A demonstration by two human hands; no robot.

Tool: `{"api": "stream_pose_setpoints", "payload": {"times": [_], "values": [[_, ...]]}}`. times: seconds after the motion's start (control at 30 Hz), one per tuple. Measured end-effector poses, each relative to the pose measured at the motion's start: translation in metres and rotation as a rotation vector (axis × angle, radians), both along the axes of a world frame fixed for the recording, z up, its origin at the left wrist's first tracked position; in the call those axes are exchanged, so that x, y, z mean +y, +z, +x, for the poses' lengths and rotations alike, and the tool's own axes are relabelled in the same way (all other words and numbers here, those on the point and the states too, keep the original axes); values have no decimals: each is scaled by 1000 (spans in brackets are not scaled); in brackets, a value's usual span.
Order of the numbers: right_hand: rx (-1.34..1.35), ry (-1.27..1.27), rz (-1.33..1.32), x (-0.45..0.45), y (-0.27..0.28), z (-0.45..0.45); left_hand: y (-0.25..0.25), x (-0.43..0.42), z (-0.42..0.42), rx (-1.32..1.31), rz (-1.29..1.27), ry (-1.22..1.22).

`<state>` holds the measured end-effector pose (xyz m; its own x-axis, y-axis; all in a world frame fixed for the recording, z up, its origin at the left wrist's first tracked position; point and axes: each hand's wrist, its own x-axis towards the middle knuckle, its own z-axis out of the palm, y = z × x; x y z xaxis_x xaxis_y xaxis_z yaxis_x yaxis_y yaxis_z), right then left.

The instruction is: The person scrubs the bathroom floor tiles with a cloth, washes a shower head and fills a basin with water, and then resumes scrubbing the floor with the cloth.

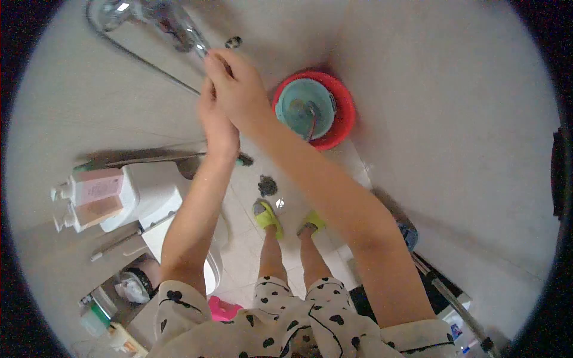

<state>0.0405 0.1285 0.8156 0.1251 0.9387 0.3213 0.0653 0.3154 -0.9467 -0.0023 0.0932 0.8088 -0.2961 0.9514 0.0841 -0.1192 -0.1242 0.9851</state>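
Note:
My right hand [239, 89] is closed, fingers curled, over my left hand [216, 122] at upper centre. My left hand's fingers curl beneath it and are partly hidden. What lies between them, if anything, I cannot make out. The right fingertips are at the lower end of a shiny chrome faucet [173, 27] on the wall; whether they grip it is unclear. A thin shower hose [140, 59] loops from the faucet and disappears behind my left hand. To the right, a teal bucket [322, 110] sits inside a red basin [344, 113].
At left are a white toilet [155, 182] and two pump bottles [98, 185]. A dark clump [267, 185] lies on the tiled floor before my green slippers [267, 218]. A pink object [224, 308] sits lower down; a metal pole [456, 304] leans at lower right.

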Motion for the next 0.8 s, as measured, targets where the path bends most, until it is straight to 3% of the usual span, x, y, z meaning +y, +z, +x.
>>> {"api": "stream_pose_setpoints", "payload": {"times": [0.03,0.17,0.27,0.37,0.5,0.57,0.67,0.8], "values": [[-31,-86,30,-5,-35,3,-24,-3,8,55,-24,-9],[10,-57,-449,-26,-158,56,-149,-14,42,164,-316,-232],[102,-157,-659,-40,-248,97,-252,-20,82,-237,-404,-311],[42,-190,-682,-46,-322,136,-320,-19,104,17,-521,-446],[147,-150,-782,-38,-376,178,-401,2,136,75,-502,-567],[141,-126,-801,-31,-388,190,-431,15,144,212,-407,-616],[-124,-170,-834,-22,-444,204,-429,26,152,568,-552,-597],[64,-207,-840,-29,-460,214,-444,29,168,660,-595,-705]]}}
